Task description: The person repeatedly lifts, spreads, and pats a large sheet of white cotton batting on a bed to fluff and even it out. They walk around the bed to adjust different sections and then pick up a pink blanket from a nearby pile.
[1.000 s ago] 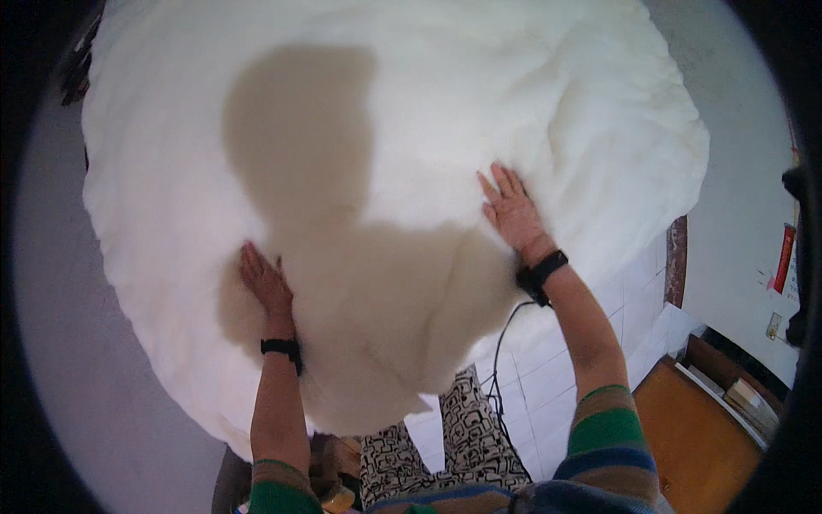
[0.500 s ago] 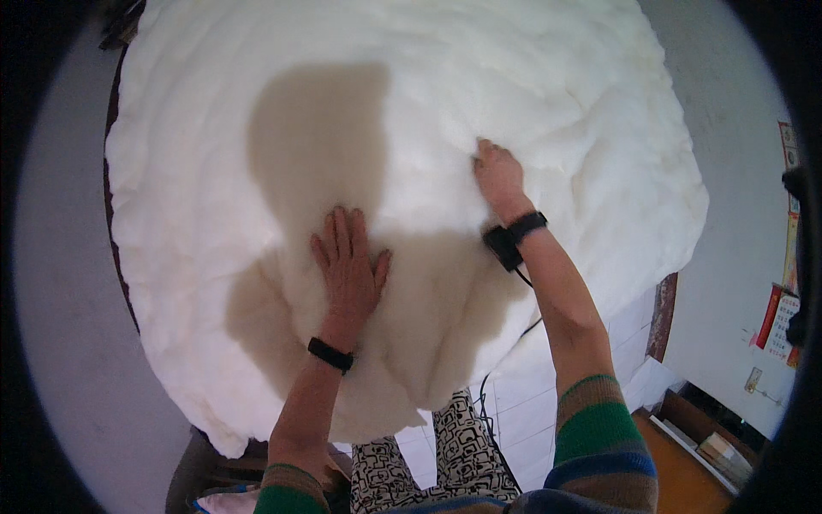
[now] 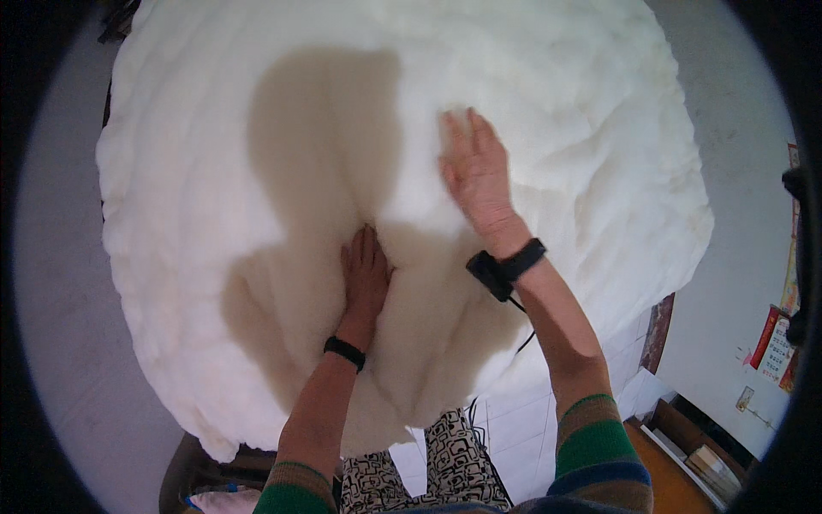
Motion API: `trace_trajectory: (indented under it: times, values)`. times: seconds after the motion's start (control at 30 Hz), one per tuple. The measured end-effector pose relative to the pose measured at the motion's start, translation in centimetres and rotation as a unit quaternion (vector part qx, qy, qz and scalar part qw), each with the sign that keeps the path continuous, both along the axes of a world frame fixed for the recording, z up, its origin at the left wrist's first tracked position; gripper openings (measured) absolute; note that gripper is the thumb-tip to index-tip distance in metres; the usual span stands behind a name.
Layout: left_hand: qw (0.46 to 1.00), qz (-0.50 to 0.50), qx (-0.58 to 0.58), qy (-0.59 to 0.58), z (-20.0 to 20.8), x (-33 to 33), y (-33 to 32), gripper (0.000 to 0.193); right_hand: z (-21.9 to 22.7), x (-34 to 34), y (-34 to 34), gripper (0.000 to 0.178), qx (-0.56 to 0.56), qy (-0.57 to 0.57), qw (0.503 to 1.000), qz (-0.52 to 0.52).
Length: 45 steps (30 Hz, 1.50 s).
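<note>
A large, thick sheet of white cotton batting (image 3: 582, 103) spreads out in front of me, soft and slightly lumpy, with my shadow across its middle. My left hand (image 3: 366, 272) lies flat on it, pressing a dent into the fluff, fingers pointing away from me and nothing held. Farther off and to the right, my right hand (image 3: 476, 170) is over the batting with fingers stretched out, slightly blurred at the tips. Whether its palm touches the surface I cannot tell. Both wrists wear black straps; a small black box (image 3: 490, 276) with a cable hangs at the right one.
The batting droops over its support's near edge, close to my patterned trousers (image 3: 462, 454). A brown furniture leg (image 3: 658, 334) shows at right. An open drawer or box (image 3: 698, 450) sits lower right. Pale walls stand at both sides, with red paper (image 3: 766, 338) on the right one.
My left hand has moved slightly right and sunk deeper into the batting. My right hand, curled with its fingers bent before, has opened out and shifted a little left.
</note>
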<state>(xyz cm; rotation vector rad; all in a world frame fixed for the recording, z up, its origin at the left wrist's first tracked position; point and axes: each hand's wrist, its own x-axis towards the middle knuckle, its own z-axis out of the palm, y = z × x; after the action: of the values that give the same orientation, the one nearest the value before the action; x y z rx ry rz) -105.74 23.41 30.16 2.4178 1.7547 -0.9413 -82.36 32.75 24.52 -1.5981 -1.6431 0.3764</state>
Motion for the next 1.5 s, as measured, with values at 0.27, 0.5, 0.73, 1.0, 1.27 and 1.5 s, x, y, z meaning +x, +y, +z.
trace_trajectory:
  times: [0.27,0.5,0.73,1.0,1.27,1.5]
  values:
    - [0.983,-0.027,0.027,-0.177,-1.1,-0.8,-0.3,0.071,-5.4,0.3,-0.1,0.046,-0.258,-0.154,0.952,0.056]
    - [0.943,0.021,-0.001,-0.333,11.4,-4.6,-1.6,0.069,7.0,-10.6,-3.0,0.056,-0.102,-0.126,0.980,0.115]
    - [0.921,0.025,0.066,-0.383,28.2,-20.4,-7.6,0.061,15.7,-20.1,-1.8,0.049,-0.302,-0.216,0.922,0.112]
    - [0.923,0.192,0.328,-0.064,46.9,-35.0,-16.2,0.071,36.6,-30.7,-17.7,0.066,-0.181,-0.219,0.931,0.229]
    - [0.933,0.221,0.225,-0.173,52.9,-47.5,-21.6,0.062,45.0,-40.2,-21.0,0.056,-0.298,-0.233,0.889,0.257]
    - [0.798,0.262,0.467,-0.277,61.3,-60.1,-21.4,0.046,57.2,-51.1,-27.3,0.054,-0.083,-0.050,0.920,0.380]
